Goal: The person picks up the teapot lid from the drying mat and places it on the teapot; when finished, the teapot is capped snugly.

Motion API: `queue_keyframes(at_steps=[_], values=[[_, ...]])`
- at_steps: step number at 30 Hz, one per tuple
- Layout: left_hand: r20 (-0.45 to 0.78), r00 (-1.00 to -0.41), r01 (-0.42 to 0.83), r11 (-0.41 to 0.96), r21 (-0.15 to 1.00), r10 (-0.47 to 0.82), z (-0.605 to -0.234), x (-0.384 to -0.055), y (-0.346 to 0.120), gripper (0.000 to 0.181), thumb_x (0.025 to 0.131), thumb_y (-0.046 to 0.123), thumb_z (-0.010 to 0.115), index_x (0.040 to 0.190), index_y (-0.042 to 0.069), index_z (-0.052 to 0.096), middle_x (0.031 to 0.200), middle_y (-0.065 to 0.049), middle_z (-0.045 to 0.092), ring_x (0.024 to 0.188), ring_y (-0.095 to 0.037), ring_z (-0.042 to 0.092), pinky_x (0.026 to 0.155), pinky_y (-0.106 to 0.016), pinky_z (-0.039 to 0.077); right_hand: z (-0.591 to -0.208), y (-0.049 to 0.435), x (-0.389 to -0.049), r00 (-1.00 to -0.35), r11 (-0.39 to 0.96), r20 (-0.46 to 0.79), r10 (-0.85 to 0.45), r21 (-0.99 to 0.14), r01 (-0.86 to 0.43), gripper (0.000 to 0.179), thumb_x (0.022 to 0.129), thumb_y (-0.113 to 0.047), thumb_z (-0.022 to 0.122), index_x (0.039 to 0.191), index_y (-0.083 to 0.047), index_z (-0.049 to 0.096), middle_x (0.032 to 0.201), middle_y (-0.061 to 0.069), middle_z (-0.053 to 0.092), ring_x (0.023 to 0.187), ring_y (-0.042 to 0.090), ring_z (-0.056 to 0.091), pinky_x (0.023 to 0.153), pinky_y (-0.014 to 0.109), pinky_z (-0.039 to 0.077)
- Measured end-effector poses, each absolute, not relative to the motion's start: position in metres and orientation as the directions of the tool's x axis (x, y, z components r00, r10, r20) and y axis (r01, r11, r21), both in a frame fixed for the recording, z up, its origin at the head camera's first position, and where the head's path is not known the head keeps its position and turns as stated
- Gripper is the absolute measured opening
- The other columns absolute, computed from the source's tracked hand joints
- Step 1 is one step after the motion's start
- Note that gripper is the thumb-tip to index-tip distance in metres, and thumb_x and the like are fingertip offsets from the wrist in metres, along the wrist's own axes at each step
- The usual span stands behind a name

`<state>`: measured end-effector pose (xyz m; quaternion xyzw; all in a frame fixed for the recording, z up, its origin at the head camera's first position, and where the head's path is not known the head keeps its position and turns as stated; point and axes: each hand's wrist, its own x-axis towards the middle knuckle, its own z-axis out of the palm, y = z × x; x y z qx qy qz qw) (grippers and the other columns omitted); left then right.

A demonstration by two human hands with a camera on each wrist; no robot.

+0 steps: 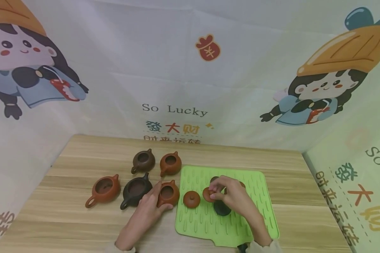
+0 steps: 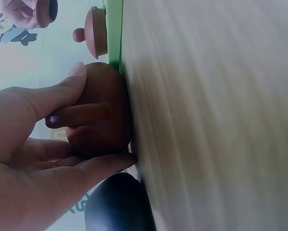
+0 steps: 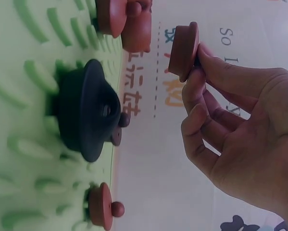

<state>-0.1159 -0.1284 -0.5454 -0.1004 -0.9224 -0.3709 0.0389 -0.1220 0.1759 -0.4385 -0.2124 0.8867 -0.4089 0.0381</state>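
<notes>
My left hand [image 1: 148, 206] holds a small red-brown teapot [image 1: 175, 195], thumb on one side and fingers on the other, its handle between them in the left wrist view. The pot stands lidless on the table beside the green mat. Over the mat, my right hand [image 1: 234, 195] pinches a red-brown teapot lid [image 3: 183, 53] between thumb and fingertips, raised off the surface. Below that hand lies a black lid [image 3: 88, 110], knob pointing up. Another red-brown lid [image 1: 191, 200] rests at the mat's left. Further lids are partly hidden behind my right hand.
A black teapot [image 1: 134, 189] stands just left of the held one, and an orange-brown teapot [image 1: 105, 189] farther left. Behind are a dark brown teapot [image 1: 145, 161] and a red-brown teapot [image 1: 171, 164], all uncovered. The green ribbed mat [image 1: 193, 225] covers the table's right part; printed cloth [image 1: 177, 80] hangs behind.
</notes>
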Motion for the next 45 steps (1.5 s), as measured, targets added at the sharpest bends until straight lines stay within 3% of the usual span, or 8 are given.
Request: queue_keyframes(at_steps=[17, 31, 45], values=[[0.108, -0.982, 0.188, 0.708, 0.681, 0.157, -0.545, -0.117, -0.128, 0.096, 0.086, 0.023, 0.096, 0.161, -0.010, 0.045, 0.161, -0.032, 0.053, 0.143, -0.051, 0.058, 0.106, -0.065, 0.055, -0.438, 0.142, -0.131, -0.862, 0.545, 0.133, -0.489, -0.725, -0.421, 0.012, 0.093, -0.009, 0.087, 0.101, -0.006, 0.078, 0.098, 0.001, 0.076, 0.085, 0.007, 0.069, 0.076, 0.023, 0.058], [0.118, -0.979, 0.201, 0.707, 0.678, 0.165, -0.545, -0.117, -0.130, 0.096, 0.086, 0.023, 0.096, 0.161, -0.009, 0.046, 0.156, -0.032, 0.058, 0.137, -0.052, 0.062, 0.101, -0.065, 0.058, -0.445, 0.090, -0.145, -0.820, 0.568, 0.138, -0.555, -0.658, -0.495, 0.014, 0.091, -0.010, 0.089, 0.099, -0.007, 0.078, 0.097, 0.003, 0.076, 0.085, 0.012, 0.072, 0.079, 0.028, 0.060], [0.149, -0.973, 0.230, 0.704, 0.672, 0.175, -0.537, -0.114, -0.128, 0.093, 0.085, 0.023, 0.096, 0.157, -0.013, 0.049, 0.148, -0.037, 0.062, 0.128, -0.055, 0.067, 0.096, -0.066, 0.060, -0.449, 0.054, -0.148, -0.842, 0.655, 0.086, -0.533, -0.589, -0.474, 0.013, 0.090, -0.014, 0.091, 0.097, -0.012, 0.080, 0.092, -0.003, 0.070, 0.084, 0.005, 0.063, 0.074, 0.020, 0.052]])
